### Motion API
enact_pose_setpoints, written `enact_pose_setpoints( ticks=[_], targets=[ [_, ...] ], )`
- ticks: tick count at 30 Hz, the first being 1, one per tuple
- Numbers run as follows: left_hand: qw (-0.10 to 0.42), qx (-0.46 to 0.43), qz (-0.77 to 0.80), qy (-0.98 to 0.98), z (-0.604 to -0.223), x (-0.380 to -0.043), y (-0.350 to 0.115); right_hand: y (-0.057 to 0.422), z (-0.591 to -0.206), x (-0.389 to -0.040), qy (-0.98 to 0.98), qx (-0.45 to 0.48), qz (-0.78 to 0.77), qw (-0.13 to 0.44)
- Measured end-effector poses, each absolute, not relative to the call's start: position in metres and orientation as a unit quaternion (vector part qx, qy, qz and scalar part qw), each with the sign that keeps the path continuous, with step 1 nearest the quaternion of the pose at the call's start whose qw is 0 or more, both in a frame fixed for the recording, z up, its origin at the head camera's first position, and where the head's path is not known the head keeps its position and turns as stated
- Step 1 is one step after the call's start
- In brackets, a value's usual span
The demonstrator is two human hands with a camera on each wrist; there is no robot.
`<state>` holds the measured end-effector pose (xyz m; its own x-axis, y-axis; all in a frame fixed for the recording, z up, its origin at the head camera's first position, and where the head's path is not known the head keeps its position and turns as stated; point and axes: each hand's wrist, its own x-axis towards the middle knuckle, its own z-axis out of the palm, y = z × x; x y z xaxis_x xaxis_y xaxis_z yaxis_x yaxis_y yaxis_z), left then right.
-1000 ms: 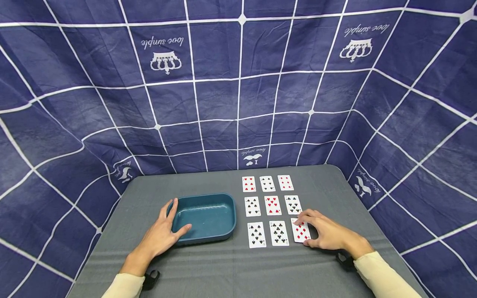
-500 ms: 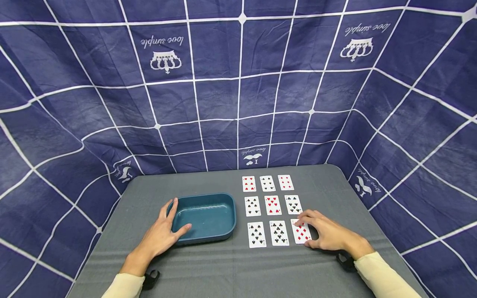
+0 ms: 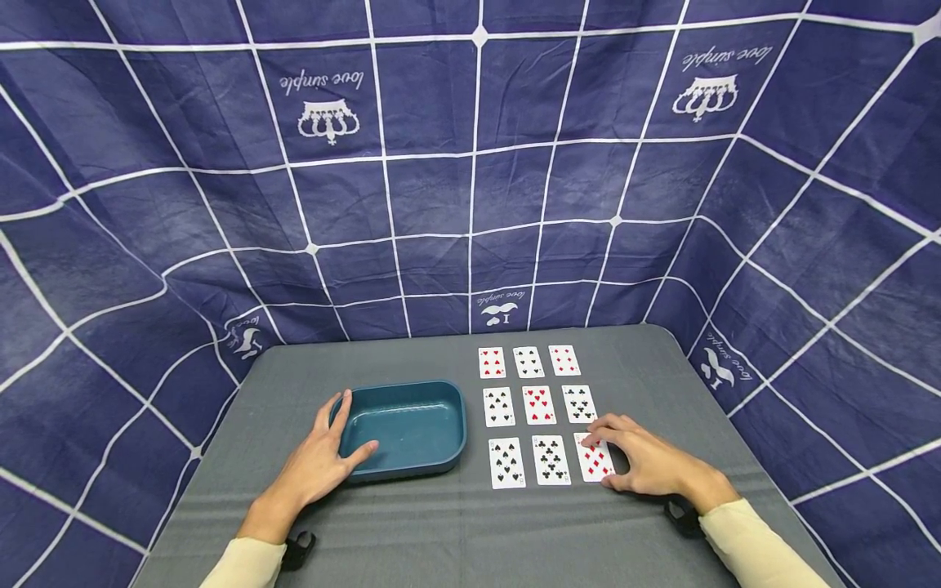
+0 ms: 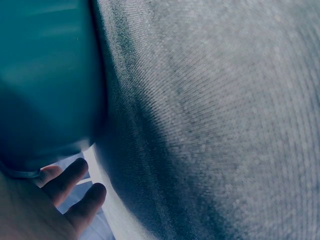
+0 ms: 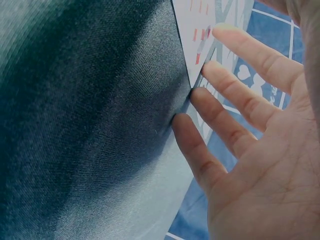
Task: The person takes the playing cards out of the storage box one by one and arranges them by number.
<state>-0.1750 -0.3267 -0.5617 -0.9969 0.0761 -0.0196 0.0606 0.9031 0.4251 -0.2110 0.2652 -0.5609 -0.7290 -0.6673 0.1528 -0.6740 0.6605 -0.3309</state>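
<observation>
My left hand [image 3: 319,457] rests at the left end of a teal rectangular tray [image 3: 457,425], fingers spread along its rim and thumb over the near side. In the left wrist view, the tray's side wall [image 4: 50,65] fills the upper left, with fingertips beyond it. My right hand [image 3: 650,459] touches a red diamonds playing card [image 3: 595,467] at the near right corner of a card layout. Its fingertips lie on the card's far part and its thumb is at the near right corner. Seen from the right wrist, the fingers are fairly straight along the card's edge [image 5: 192,30].
Several face-up cards form three rows of three, including an eight of spades [image 3: 507,463], a clubs card [image 3: 551,461] and a hearts card [image 3: 539,405]. They lie right of the tray on a grey cloth-covered table [image 3: 412,531]. Blue gridded fabric [image 3: 434,196] hangs behind and at both sides.
The diamonds card has slid slightly toward me and to the right under my right fingers. My left hand and the tray stay in place.
</observation>
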Motion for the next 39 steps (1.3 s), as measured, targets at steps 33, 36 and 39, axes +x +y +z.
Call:
enact_pose_setpoints(
  ticks=[33, 36, 39],
  targets=[
    [0.027, 0.031, 0.220, 0.975, -0.5613, -0.1770, -0.3250, 0.2682, -0.5661, -0.2048, -0.916, 0.350, 0.192, 0.029],
    [0.028, 0.029, 0.221, 0.975, -0.5611, -0.1763, -0.3257, 0.2673, -0.5671, -0.2048, -0.916, 0.350, 0.195, 0.034],
    [0.030, 0.028, 0.221, 0.974, -0.5608, -0.1755, -0.3265, 0.2662, -0.5679, -0.2049, -0.914, 0.351, 0.198, 0.041]
  ],
)
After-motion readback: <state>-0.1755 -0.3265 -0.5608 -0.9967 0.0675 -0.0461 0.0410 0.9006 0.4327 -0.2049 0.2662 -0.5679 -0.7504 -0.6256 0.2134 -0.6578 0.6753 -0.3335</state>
